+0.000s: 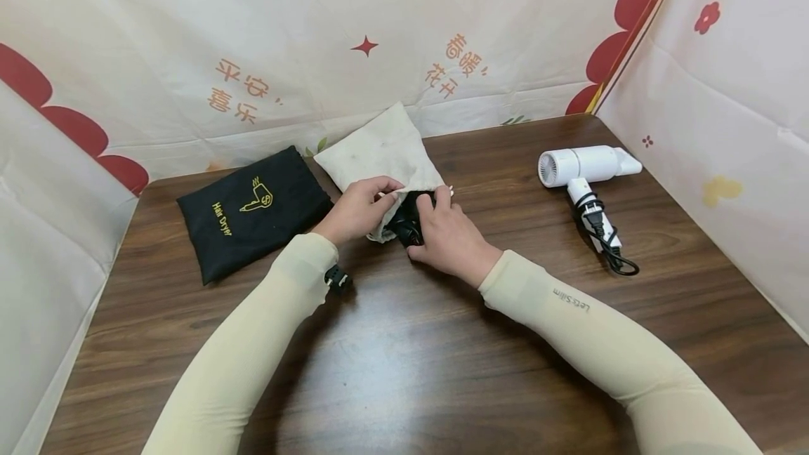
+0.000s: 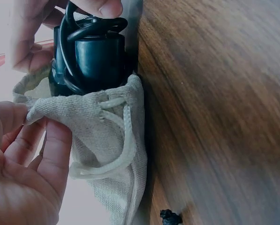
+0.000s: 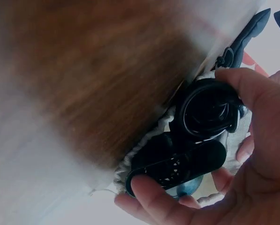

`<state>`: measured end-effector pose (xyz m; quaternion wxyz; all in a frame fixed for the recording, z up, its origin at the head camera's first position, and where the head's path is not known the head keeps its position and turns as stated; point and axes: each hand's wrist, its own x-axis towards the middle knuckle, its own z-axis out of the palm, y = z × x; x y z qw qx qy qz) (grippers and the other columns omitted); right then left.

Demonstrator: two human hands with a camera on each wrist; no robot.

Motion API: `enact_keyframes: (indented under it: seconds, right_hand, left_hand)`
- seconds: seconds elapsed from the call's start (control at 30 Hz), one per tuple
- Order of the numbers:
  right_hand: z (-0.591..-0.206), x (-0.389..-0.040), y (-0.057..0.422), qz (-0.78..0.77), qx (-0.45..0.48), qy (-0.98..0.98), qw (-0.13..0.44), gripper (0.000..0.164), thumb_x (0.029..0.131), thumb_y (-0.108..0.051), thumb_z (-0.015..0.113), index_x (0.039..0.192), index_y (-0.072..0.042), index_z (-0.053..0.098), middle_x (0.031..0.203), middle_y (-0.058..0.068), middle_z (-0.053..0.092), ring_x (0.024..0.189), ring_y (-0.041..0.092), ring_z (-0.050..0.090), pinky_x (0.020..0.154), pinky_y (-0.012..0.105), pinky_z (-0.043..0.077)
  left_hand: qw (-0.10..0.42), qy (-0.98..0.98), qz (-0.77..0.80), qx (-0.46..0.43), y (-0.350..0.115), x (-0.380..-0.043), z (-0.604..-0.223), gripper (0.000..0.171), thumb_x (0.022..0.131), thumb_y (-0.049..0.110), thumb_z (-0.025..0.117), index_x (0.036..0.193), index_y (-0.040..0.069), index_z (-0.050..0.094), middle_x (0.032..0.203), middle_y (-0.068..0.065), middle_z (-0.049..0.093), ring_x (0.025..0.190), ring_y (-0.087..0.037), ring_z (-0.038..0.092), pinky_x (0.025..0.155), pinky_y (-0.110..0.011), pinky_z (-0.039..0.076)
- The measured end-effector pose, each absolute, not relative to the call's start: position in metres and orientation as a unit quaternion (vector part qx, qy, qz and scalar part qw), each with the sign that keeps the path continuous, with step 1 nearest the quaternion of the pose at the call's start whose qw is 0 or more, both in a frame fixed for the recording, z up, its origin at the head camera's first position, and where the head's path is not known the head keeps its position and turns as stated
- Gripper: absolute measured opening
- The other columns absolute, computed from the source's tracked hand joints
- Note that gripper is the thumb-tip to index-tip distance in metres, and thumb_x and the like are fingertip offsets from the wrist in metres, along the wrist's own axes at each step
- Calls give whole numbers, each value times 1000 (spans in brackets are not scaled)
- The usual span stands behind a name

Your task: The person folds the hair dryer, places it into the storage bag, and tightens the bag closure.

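Left hand [image 2: 29, 164]: thumb and fingers pinched on the rim of the beige cloth bag [image 1: 382, 149]. Right hand [image 1: 451, 241]: fingers curved round the end of a black appliance [image 2: 100, 63], clamped on it. That appliance sits part in the bag, its cord end sticking out of the mouth toward the person. How deep the rest goes is hidden by cloth.

Risks, as judged: the looped cord [image 2: 63, 51] stands proud at the mouth, so it could snag the hem and bunch it. The drawstring [image 2: 127, 136] hangs in a loop beside the opening; a finger could catch it and cinch the mouth. Left pinch covers little cloth; a hard push or pull could slip it and the rim would fold.

Farther out: black pouch [image 1: 253, 213] flat to the left, white hair dryer [image 1: 588, 163] well apart to the right, both on the wooden table [image 1: 379, 371].
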<state>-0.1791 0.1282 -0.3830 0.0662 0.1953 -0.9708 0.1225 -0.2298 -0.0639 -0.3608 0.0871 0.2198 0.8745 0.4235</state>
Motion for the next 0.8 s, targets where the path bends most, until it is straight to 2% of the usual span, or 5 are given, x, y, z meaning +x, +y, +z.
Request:
enact_keyframes:
  seconds: [0.13, 0.23, 0.53, 0.67, 0.8]
  right_hand:
    - [-383, -183, 128, 128, 191, -972, 52, 71, 75, -34, 81, 121, 1, 40, 113, 24, 32, 78, 40, 50, 68, 46, 53]
    - [-383, -184, 128, 119, 200, -970, 66, 71, 74, -35, 80, 121, 2, 41, 110, 24, 32, 86, 42, 45, 74, 46, 50]
    - [-387, -184, 127, 52, 259, -951, 160, 64, 74, -35, 81, 108, 5, 44, 100, 26, 38, 82, 41, 44, 79, 48, 40]
    - [-388, -187, 125, 53, 257, -950, 168, 63, 75, -38, 80, 106, 5, 45, 100, 25, 38, 82, 41, 44, 79, 48, 40]
    - [-387, -190, 123, 56, 253, -953, 157, 64, 78, -39, 78, 107, 7, 46, 100, 25, 38, 84, 40, 44, 81, 49, 40]
  left_hand:
    - [82, 876, 423, 215, -64, -230, -361, 25, 105, 23, 50, 124, 19, 66, 112, 3, 66, 84, -18, 58, 71, -34, 48]
    - [78, 878, 423, 211, -65, -230, -361, 25, 105, 24, 50, 124, 19, 66, 111, 4, 66, 84, -18, 58, 71, -34, 47]
    - [75, 871, 438, 209, -66, -229, -360, 25, 105, 22, 51, 124, 18, 66, 112, 4, 66, 83, -19, 58, 71, -34, 48]
    - [88, 869, 439, 211, -66, -228, -360, 26, 105, 23, 51, 125, 19, 66, 108, 2, 65, 77, -21, 56, 64, -35, 48]
    - [89, 873, 434, 206, -67, -227, -359, 26, 105, 25, 50, 126, 20, 65, 110, 4, 65, 80, -20, 56, 66, -35, 47]
